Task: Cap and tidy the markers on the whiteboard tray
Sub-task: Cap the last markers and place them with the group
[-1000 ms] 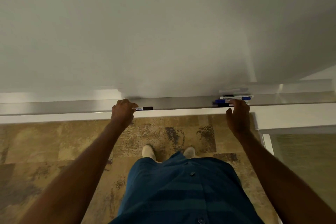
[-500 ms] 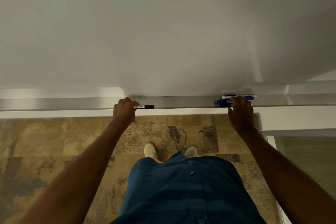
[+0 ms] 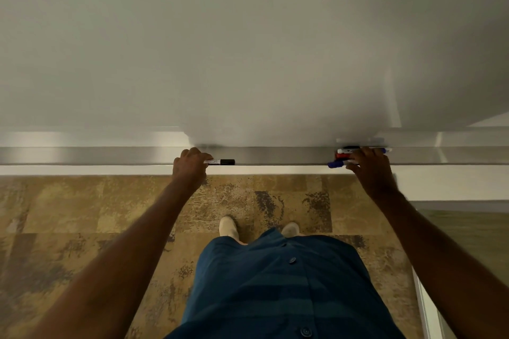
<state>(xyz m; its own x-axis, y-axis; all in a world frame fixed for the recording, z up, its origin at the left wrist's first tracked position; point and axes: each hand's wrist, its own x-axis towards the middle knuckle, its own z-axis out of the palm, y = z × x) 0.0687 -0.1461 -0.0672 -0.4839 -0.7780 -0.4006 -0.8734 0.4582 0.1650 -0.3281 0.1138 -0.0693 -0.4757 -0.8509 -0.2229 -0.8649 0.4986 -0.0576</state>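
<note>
Nearest, the person's blue buttoned shirt (image 3: 278, 283) and pale shoes (image 3: 228, 226) are showing over mottled brown carpet (image 3: 82, 215), with both bare arms reaching away toward the whiteboard tray (image 3: 289, 155), a long metal ledge running left to right under the whiteboard (image 3: 248, 49). Further out, the left hand (image 3: 190, 166) is curling its fingers around one end of a black-capped marker (image 3: 221, 162), which is lying along the tray with its cap pointing right. Well apart to the right, the right hand (image 3: 370, 170) is resting its fingers over a cluster of markers (image 3: 344, 157), blue, red and white-barrelled, all lying lengthwise on the tray; whether those fingers are gripping or only pressing I cannot tell. Judging by this, the lone marker is needing to travel right along the tray's length to join the cluster, and the left hand is the nearer one for that. Most of the cluster is sitting hidden under the right hand, so its count and which markers are capped are staying unclear.
</note>
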